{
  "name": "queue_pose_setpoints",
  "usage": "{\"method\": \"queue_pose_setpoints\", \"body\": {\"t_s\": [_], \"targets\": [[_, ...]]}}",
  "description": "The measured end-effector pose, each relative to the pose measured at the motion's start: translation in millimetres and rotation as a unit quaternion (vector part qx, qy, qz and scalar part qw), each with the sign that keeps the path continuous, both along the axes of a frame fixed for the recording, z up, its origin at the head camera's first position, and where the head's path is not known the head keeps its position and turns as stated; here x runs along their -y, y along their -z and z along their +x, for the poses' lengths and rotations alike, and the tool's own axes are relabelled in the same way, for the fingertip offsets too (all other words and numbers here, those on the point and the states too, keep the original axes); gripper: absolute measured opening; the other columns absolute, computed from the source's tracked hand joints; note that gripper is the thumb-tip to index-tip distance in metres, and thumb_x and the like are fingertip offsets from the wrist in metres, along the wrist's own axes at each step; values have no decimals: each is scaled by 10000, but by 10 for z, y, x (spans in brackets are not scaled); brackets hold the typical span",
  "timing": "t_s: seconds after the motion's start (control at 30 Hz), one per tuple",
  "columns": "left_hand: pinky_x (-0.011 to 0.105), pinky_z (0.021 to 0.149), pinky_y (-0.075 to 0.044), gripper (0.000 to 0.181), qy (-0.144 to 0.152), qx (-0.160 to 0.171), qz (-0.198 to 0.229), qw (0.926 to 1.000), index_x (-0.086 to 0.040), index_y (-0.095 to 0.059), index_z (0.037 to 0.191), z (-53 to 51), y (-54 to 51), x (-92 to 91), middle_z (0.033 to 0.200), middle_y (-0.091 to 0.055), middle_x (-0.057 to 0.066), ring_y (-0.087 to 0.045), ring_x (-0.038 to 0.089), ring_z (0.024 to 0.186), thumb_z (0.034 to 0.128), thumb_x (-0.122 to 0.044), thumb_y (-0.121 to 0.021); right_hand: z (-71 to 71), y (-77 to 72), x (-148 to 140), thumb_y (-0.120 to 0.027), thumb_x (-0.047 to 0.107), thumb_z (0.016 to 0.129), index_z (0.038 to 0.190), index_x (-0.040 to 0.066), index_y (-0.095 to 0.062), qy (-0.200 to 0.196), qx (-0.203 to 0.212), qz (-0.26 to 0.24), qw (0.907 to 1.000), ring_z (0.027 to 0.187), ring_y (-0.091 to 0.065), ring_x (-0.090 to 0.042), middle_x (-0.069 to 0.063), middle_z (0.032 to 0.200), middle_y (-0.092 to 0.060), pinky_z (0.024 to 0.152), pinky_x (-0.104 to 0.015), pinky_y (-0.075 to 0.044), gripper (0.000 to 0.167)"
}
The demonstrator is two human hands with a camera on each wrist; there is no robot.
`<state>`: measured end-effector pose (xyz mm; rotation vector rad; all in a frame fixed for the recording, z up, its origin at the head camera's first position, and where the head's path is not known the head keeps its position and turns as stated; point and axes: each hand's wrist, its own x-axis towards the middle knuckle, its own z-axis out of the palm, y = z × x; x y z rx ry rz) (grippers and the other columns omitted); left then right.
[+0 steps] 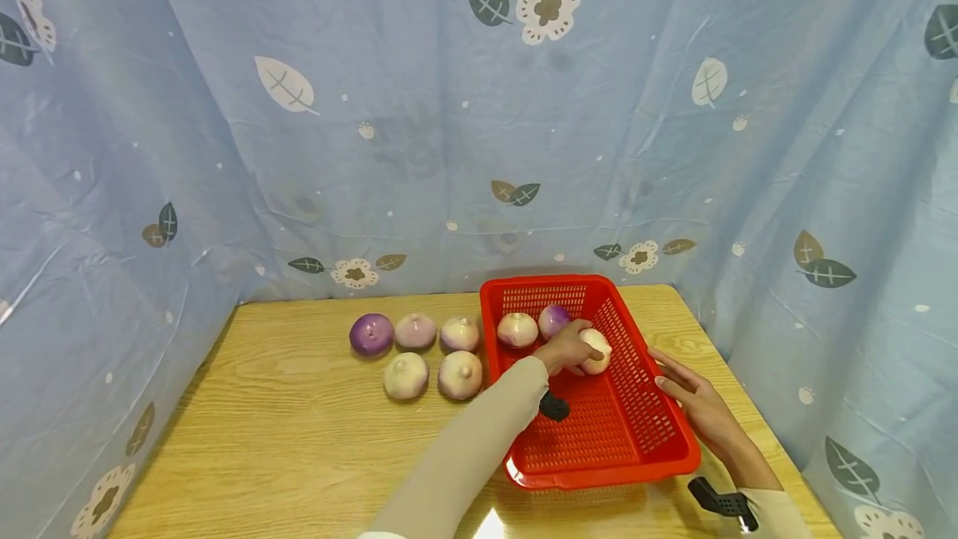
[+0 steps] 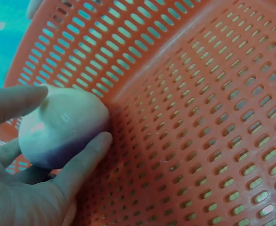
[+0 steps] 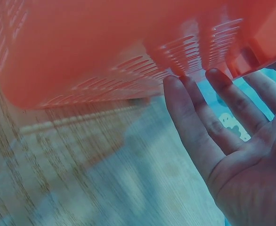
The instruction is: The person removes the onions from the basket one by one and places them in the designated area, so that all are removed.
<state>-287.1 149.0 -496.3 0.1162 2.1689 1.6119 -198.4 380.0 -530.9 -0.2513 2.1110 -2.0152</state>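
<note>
Inside the red plastic basket (image 1: 584, 477), my left hand (image 1: 566, 349) grips a white and purple turnip (image 1: 596, 351) near the right wall. The left wrist view shows thumb and fingers around this turnip (image 2: 65, 125), its white side up. Two more turnips lie at the basket's far end: a pale turnip (image 1: 517, 329) and a purple one (image 1: 554, 320). My right hand (image 1: 699, 406) is at the outside of the basket's right wall, its fingers extended. In the right wrist view the fingertips of that hand (image 3: 241, 136) meet the basket's wall (image 3: 105, 56).
Left of the basket, several turnips stand in two rows on the wooden table (image 1: 284, 439), among them a dark purple turnip (image 1: 372, 334) and a pale turnip (image 1: 407, 376). A blue patterned curtain (image 1: 419, 148) borders the table at the back and sides.
</note>
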Motion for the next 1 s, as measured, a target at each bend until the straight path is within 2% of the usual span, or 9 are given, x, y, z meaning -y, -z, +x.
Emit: {"method": "queue_pose_setpoints", "body": {"t_s": [0.23, 0.5, 0.77, 1.0], "targets": [[481, 753, -606, 618, -48, -21, 115, 9999, -95, -488, 1390, 9, 27, 65, 1264, -573, 158, -653, 308, 1003, 833, 27, -725, -8, 28, 46, -459, 176, 1050, 1568, 95, -203, -10, 4, 34, 10000, 1054, -665, -84, 197, 1267, -591, 815, -370, -603, 584], [477, 746, -608, 632, 96, -46, 405, 9991, -91, -468, 1410, -11, 7, 126, 1289, -560, 178, -673, 332, 979, 842, -9, -732, -10, 43, 68, -465, 181, 1048, 1565, 75, -198, 31, 19, 121, 9999, 1048, -668, -99, 188, 1245, -601, 814, -380, -604, 592], [484, 752, -606, 655, 221, -61, 949, 9952, -84, -464, 1425, -10, -143, 186, 1296, -558, 170, -681, 341, 981, 834, -12, -738, 6, 24, 39, -467, 198, 1048, 1570, 103, -202, 62, 56, 157, 9998, 1036, -673, -99, 202, 1251, -593, 810, -377, -606, 592], [483, 768, -604, 640, 366, -28, 1164, 9925, -137, -486, 1412, 47, -283, 244, 1300, -564, 134, -676, 321, 1003, 837, -22, -743, 8, -1, 5, -463, 189, 1050, 1570, 116, -211, 49, 16, 79, 10000, 1037, -673, -93, 203, 1249, -595, 811, -375, -605, 583]]}}
